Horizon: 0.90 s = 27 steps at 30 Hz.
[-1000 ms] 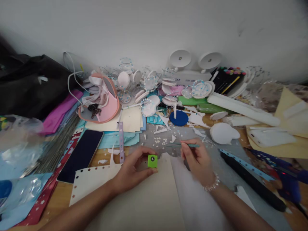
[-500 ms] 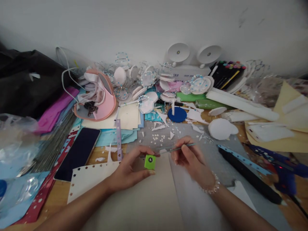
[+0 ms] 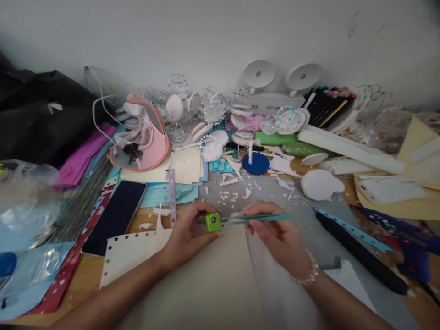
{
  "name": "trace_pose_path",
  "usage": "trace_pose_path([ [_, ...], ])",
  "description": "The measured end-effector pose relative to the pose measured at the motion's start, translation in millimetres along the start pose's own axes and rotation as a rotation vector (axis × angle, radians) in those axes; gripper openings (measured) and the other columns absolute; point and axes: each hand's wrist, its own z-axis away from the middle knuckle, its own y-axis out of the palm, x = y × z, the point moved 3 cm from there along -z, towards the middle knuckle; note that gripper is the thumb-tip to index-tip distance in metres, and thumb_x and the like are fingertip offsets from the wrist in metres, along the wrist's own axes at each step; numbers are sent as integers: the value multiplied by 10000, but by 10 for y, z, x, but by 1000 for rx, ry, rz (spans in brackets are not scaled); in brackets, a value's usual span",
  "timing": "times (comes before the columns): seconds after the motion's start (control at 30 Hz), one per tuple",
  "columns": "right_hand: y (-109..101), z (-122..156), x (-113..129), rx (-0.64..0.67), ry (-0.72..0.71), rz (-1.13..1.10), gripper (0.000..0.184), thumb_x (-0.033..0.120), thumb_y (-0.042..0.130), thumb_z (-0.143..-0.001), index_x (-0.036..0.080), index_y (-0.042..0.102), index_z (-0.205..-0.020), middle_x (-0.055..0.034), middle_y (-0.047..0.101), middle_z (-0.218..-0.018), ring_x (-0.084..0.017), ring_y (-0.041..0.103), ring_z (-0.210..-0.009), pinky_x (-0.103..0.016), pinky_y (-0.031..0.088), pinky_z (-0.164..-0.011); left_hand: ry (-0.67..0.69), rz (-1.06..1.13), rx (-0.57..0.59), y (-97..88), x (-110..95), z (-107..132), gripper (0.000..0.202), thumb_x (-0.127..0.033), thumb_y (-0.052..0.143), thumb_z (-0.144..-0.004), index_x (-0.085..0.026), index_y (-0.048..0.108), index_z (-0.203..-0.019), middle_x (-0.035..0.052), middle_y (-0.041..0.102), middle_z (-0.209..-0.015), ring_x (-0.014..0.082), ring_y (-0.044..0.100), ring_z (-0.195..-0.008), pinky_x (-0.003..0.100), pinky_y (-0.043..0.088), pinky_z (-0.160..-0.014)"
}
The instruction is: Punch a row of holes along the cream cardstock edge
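Note:
My left hand [image 3: 187,236] pinches a small green paper punch [image 3: 213,222] between thumb and fingers, just above a cream sheet of paper [image 3: 206,279]. My right hand [image 3: 275,231] grips thin teal tweezers [image 3: 261,218] that lie level, their tips pointing left and almost touching the punch. Both hands hover near the table's front middle. Tiny white punched-out bits [image 3: 231,198] lie scattered on the grey mat [image 3: 302,215] just beyond them.
A dark phone [image 3: 116,217] lies to the left beside a star-punched cream card [image 3: 134,252]. A black glue gun [image 3: 357,254] and blue punched strip [image 3: 347,228] lie right. Further back stand a pink visor [image 3: 146,142], white foam discs [image 3: 321,184], a blue disc [image 3: 256,163], markers [image 3: 328,105].
My right hand has turned the tweezers level and brought their tips leftwards up to the green punch. My left hand has tilted the punch slightly and kept hold of it.

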Motion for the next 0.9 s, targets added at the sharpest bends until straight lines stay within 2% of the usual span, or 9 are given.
trace_pose_path([
  [0.13,69,34,-11,57,-38,96,165,141,550,-845,247,596,-963,-48,617,-939,-150,612,-861,-234,531,-628,15,-68,24,1,5,0,338,-182,683,-760,-224,473,-1022,51,546,-1031,181,539,-989,321,444,-862],
  [0.43,69,37,-9,89,-90,267,207,117,561,-825,259,585,-974,-36,642,-929,-174,620,-893,-313,522,-760,47,-115,15,10,3,-11,319,-176,688,-750,-212,497,-1003,62,560,-1024,189,539,-983,325,442,-854],
  [0.63,78,30,-3,75,-57,248,175,128,552,-834,249,590,-956,-41,634,-914,-158,621,-822,-281,526,-682,67,-100,26,15,-1,-13,302,-165,674,-761,-211,502,-1005,63,567,-1041,186,545,-1004,327,438,-871],
  [0.9,80,23,2,72,-82,275,165,131,556,-824,240,590,-944,-46,638,-893,-173,623,-835,-304,529,-701,84,-140,3,26,-26,-21,282,-165,670,-765,-207,511,-994,54,571,-1027,178,554,-988,314,445,-851],
])
